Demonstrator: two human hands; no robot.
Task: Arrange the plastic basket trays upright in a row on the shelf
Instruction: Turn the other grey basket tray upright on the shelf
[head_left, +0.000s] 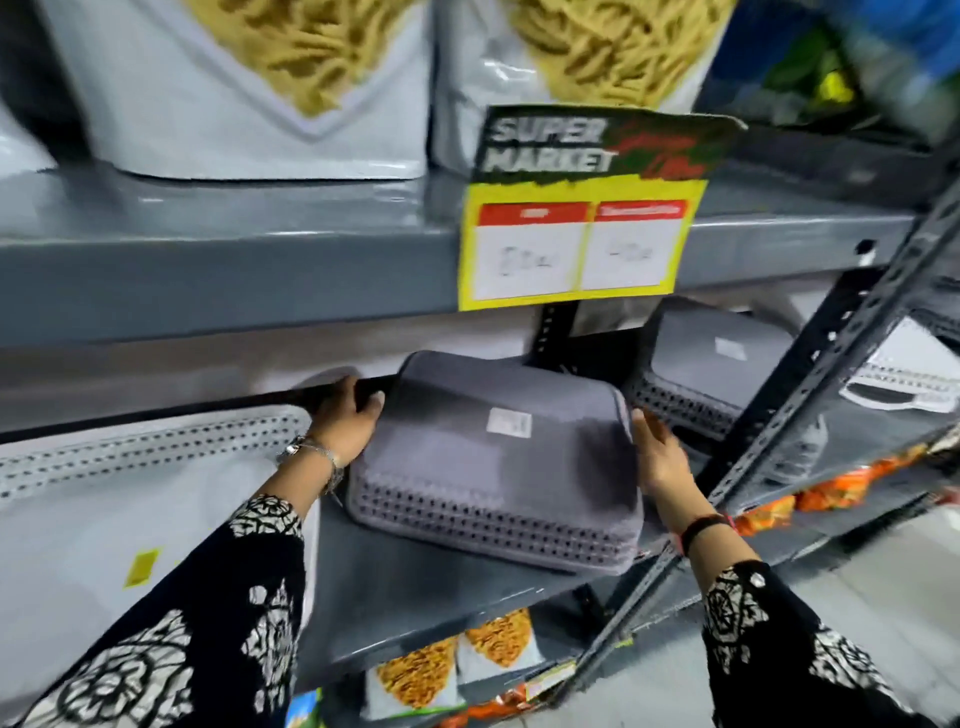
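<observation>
A stack of grey perforated basket trays (493, 467) lies upside down and tilted on the grey shelf (415, 587). My left hand (345, 415) grips its left edge. On the other side, my right hand (657, 449) presses flat against the stack with fingers extended. A second grey tray stack (711, 364) sits behind it to the right. A large white perforated tray (130, 493) leans upright at the left, with a yellow sticker on it.
A yellow and red price sign (576, 244) hangs from the upper shelf edge (234, 270). A slotted metal upright (810, 400) stands close to my right wrist. Snack bags fill the shelf below (467, 660) and above (249, 78). White trays (904, 374) lie on the neighbouring rack.
</observation>
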